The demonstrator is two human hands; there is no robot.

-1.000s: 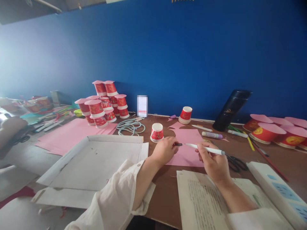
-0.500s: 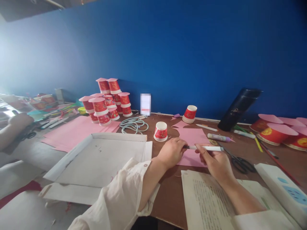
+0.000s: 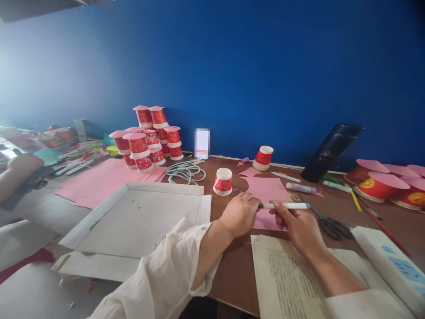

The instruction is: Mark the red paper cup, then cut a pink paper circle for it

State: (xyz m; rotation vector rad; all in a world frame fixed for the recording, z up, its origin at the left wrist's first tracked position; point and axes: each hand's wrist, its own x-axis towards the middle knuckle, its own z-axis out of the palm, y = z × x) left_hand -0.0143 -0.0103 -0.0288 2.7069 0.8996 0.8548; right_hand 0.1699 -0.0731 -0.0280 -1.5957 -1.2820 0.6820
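My right hand point(image 3: 294, 223) is closed around a white marker point(image 3: 287, 206), held level over a pink paper sheet point(image 3: 268, 195) on the brown table. My left hand point(image 3: 241, 212) is closed at the marker's left tip, fingers pinched on its dark cap end. Both hands hover just above the sheet's near edge. An upturned red and white paper cup point(image 3: 223, 181) stands just beyond my left hand, and a second such cup point(image 3: 263, 158) sits farther back.
A white cardboard tray point(image 3: 139, 221) lies to the left, an open book point(image 3: 292, 279) under my right forearm. Scissors point(image 3: 332, 227), glue stick point(image 3: 301, 188), black flask point(image 3: 332, 150), coiled cable point(image 3: 184, 173) and stacked red cups point(image 3: 146, 137) surround. Another person's hand point(image 3: 20, 166) is at far left.
My two hands have come together: the cap end in my left hand met the marker tip, and the marker now lies level between them. The view shifted slightly.
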